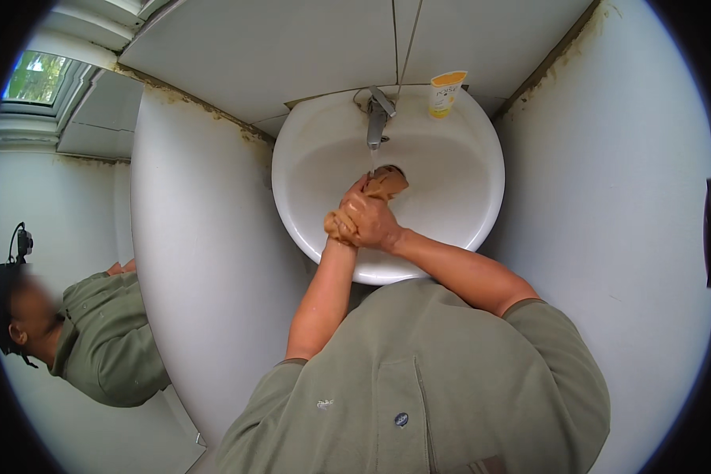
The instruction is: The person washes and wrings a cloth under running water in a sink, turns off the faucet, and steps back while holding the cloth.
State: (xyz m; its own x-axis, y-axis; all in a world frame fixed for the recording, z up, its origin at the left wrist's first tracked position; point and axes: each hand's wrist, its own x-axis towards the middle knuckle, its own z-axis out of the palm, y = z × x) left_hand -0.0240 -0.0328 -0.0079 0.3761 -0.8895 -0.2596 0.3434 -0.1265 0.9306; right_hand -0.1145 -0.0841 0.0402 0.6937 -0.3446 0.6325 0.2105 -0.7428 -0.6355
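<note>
Over the white washbasin [488, 178], my two hands are pressed together. My right hand [378, 223] is closed over the left, gripping a wet tan piece, soft and cloth-like [387, 186]. One end of it sticks out beyond the fingers towards the drain; another tan bulge shows by the left wrist. My left hand [354, 196] is partly covered by the right, its fingers curled around the same piece. Just beyond the hands, a thin stream of water runs from the metal tap [377, 126]. The piece's exact kind is hidden by the grip.
A yellow and white squeeze tube [445, 95] stands on the basin's back right rim. Pale wall panels [608, 197] close in on the right, with stained seams. On the left, past a white panel [205, 205], a mirror [63, 197] reflects my green shirt and a window.
</note>
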